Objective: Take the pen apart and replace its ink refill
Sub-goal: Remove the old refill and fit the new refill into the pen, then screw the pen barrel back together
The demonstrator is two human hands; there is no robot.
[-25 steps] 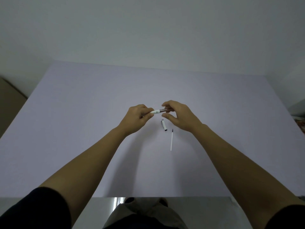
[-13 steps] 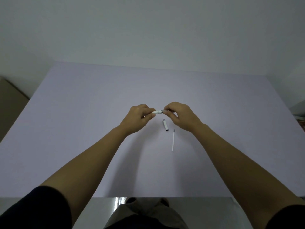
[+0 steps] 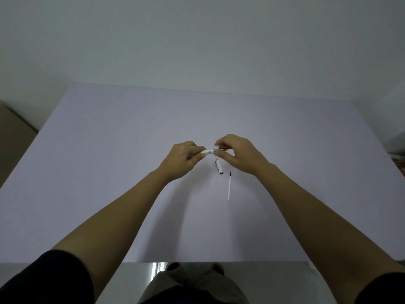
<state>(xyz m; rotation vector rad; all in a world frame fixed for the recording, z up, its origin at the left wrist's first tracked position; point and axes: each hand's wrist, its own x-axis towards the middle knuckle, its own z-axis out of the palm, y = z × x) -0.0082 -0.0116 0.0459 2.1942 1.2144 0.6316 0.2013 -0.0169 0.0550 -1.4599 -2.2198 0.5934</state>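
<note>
Above the middle of the pale table [image 3: 109,172] I hold a white pen barrel [image 3: 209,151] between both hands. My left hand [image 3: 186,156] grips its left end. My right hand [image 3: 238,155] pinches the dark front section at its right end with thumb and fingertips. Just below the hands a short white pen cap [image 3: 218,166] with a dark end lies on the table. A thin white ink refill [image 3: 229,187] with a dark tip lies beside it, pointing toward me.
The table's near edge runs across the bottom, with my legs below it. A brown box or cabinet [image 3: 13,137] stands left of the table. Some clutter [image 3: 398,163] shows past the right edge. A plain wall rises behind.
My right hand's fingers have shifted along the pen's dark end, closing in on the barrel. The cap and refill on the table have stayed put.
</note>
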